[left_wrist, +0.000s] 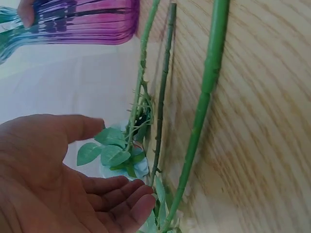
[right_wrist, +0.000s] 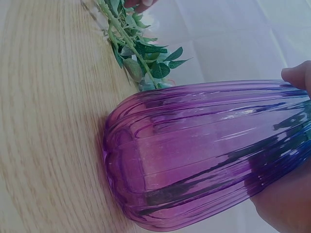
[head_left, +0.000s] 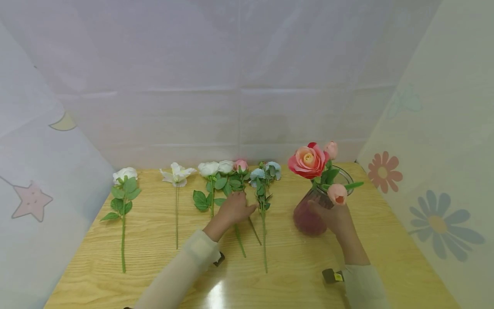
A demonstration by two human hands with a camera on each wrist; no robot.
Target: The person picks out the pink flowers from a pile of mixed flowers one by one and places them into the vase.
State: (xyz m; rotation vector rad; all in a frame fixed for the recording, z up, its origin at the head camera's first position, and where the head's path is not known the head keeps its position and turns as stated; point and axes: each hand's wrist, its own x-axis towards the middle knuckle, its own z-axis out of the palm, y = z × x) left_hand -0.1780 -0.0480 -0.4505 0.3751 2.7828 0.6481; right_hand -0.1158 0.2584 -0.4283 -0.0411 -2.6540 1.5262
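Observation:
My left hand [head_left: 234, 209] reaches over the middle flowers, thumb apart from the fingers. In the left wrist view its loosely bent fingers [left_wrist: 119, 199] lie beside a dark green stem [left_wrist: 163, 92] and a thicker stem [left_wrist: 206, 82], with nothing between thumb and fingers. Just past the fingertips is a pink flower [head_left: 240, 166]. My right hand [head_left: 336, 219] grips a ribbed purple glass vase [right_wrist: 194, 155] around its upper part, the base down at the table. A large pink-red rose [head_left: 307, 161] and two pale pink tulips [head_left: 337, 194] stand in the vase.
White flowers [head_left: 209, 168] lie left of the pink one, light blue flowers [head_left: 257, 174] right of it. Farther left lie a white lily-like flower [head_left: 177, 174] and a white rose [head_left: 125, 174]. Small dark objects [head_left: 329, 276] lie by the sleeves. Pale sheets surround the wooden table [head_left: 154, 274].

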